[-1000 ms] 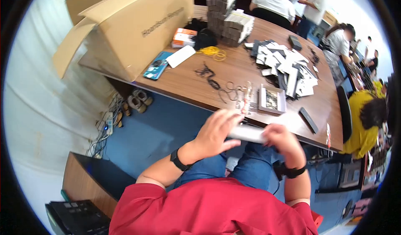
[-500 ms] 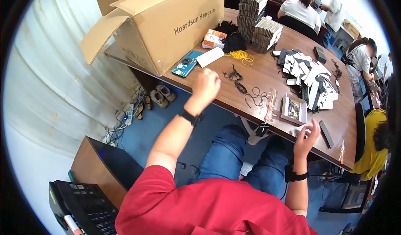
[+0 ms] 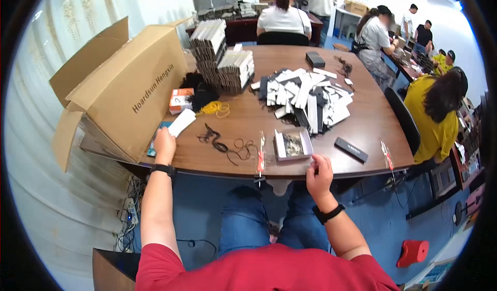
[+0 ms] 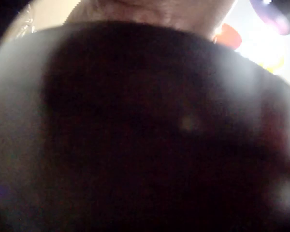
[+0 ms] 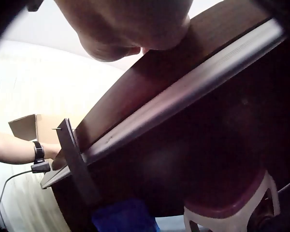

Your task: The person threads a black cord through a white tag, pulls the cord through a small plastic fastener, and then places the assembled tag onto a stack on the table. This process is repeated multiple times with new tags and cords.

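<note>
My left hand (image 3: 164,145) reaches over the blue patterned item (image 3: 152,150) at the table's left edge. Its fingertips are right at the near end of a folded white piece (image 3: 182,123); whether they pinch it, I cannot tell. The left wrist view is mostly dark, with skin along its top edge. My right hand (image 3: 320,177) is at the table's front edge, fingers loosely bent and holding nothing, by the corner of a shallow open box (image 3: 308,155) with small pieces inside. In the right wrist view that hand (image 5: 135,29) appears above the table edge.
A large cardboard box (image 3: 140,94) stands at the left, near stacked flat boxes (image 3: 235,68). Elsewhere on the table (image 3: 233,116) are a pile of black and white pieces (image 3: 310,97), a black case (image 3: 351,150), yellow cord (image 3: 215,109) and black cords (image 3: 220,145). People sit beyond.
A blurred white item was between both hands a second ago, then both were apart. Since then, the left hand has reached to the white piece. The head view has turned and levelled toward the table.
</note>
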`<state>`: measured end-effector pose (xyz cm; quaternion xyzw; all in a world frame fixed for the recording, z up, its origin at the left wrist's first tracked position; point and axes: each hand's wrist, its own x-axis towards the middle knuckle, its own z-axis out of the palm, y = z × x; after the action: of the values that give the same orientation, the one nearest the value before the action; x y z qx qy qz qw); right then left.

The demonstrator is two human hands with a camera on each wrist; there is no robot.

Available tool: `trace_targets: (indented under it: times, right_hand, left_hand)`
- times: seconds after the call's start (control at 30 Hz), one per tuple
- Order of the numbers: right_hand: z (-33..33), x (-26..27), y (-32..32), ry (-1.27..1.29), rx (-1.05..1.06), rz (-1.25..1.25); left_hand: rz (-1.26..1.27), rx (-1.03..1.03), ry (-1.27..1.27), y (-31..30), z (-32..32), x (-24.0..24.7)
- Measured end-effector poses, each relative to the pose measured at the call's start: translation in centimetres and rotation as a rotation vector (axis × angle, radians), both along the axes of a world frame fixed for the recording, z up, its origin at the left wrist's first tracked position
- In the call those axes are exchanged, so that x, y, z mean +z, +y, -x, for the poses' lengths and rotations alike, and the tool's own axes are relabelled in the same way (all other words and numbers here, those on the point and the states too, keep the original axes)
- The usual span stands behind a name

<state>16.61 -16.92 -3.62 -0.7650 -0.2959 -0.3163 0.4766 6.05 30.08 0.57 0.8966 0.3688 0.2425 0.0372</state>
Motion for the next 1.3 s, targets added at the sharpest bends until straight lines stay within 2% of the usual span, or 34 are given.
trace_targets:
  times: [0.07, 0.2, 0.27, 0.33, 0.4, 0.47, 0.5, 0.53, 0.6, 0.63, 0.67, 0.7, 0.73, 0.77, 0.8, 0.83, 0.9, 0.93, 1.03, 1.13, 1.23, 1.3]
  right_hand:
    - [-0.6, -0.8, -0.1, -0.108, -0.049, 0.038]
    - [0.0, 0.3, 0.2, -0.057, -0.003, 0.013]
    - [0.0, 0.2, 0.1, -0.060, 0.004, 0.015]
    - [-0.5, -0.6, 0.2, -0.102, 0.006, -0.026]
    - [-0.2, -0.5, 0.2, -0.038, 0.042, -0.059]
    - [-0.2, -0.3, 0.4, -0.017, 0.068, -0.120]
    - [0.1, -0.3, 0.4, 0.082, 0.102, -0.184]
    - [0.9, 0.2, 0.3, 0.019, 0.088, -0.126]
    - [3.2, 1.8, 0.7, -0.113, 0.066, -0.007]
    - [4.8, 2.2, 1.2, -0.112, 0.164, -0.014]
    - [6.3, 3.1, 1.5, -0.087, 0.277, 0.089]
    - [7.7, 4.2, 2.4, -0.027, 0.361, 0.152]
    - [8.8, 4.4, 3.2, -0.006, 0.336, 0.278]
    - [9.3, 3.7, 3.9, -0.022, 0.345, 0.303]
    - [9.8, 1.7, 4.3, 0.082, 0.357, 0.316]
    - [10.3, 0.3, 4.4, 0.216, 0.340, 0.339]
    - [11.0, -0.9, 5.1, 0.550, 0.298, 0.288]
    - [10.9, -1.5, 5.3, 0.602, 0.314, 0.236]
    - [10.2, -3.6, 5.9, 0.780, 0.351, 0.064]
    - [9.9, -4.5, 6.2, 0.861, 0.373, -0.023]
    - [9.1, -4.4, 6.5, 0.895, 0.390, 0.046]
    - [8.2, -4.0, 6.6, 0.931, 0.349, 0.249]
  left_hand:
    - [-0.038, -0.037, -0.071, 1.3, 0.2, -1.1]
    - [-0.002, -0.093, -0.248, 4.0, 0.5, -2.5]
    - [0.206, -0.176, -0.506, 3.1, 1.6, -1.2]
    - [0.373, -0.279, -0.771, 0.0, 2.9, 2.0]
    - [0.511, -0.403, -1.036, -5.9, 5.3, 5.4]
    - [0.491, -0.434, -1.076, -11.7, 7.3, 7.3]
    - [0.550, -0.474, -0.996, -14.2, 8.3, 7.6]
    - [0.609, -0.512, -0.915, -16.4, 9.0, 7.3]
    - [0.607, -0.865, -0.663, -19.0, 9.2, 5.1]
    - [0.577, -0.950, -0.553, -20.3, 9.0, 4.4]
    - [0.543, -1.035, -0.440, -21.6, 8.6, 3.8]
    - [0.620, -1.057, -0.412, -22.6, 8.2, 2.7]
    - [0.697, -1.079, -0.383, -23.4, 7.7, 1.4]
    - [0.695, -1.102, -0.364, -23.8, 7.1, 0.6]
    - [0.692, -1.126, -0.343, -24.0, 6.5, -0.1]
    - [0.667, -1.127, -0.319, -24.1, 5.8, -0.9]
    - [0.818, -0.998, -0.339, -24.7, 4.9, -2.0]
    - [0.891, -0.931, -0.347, -24.9, 4.5, -2.6]
    - [0.833, -0.897, -0.430, -25.4, 4.1, -4.2]
    - [0.816, -0.871, -0.514, -25.5, 3.8, -5.1]
    - [0.764, -0.806, -0.549, -25.6, 3.3, -5.7]
    - [0.677, -0.740, -0.528, -25.6, 3.0, -5.2]
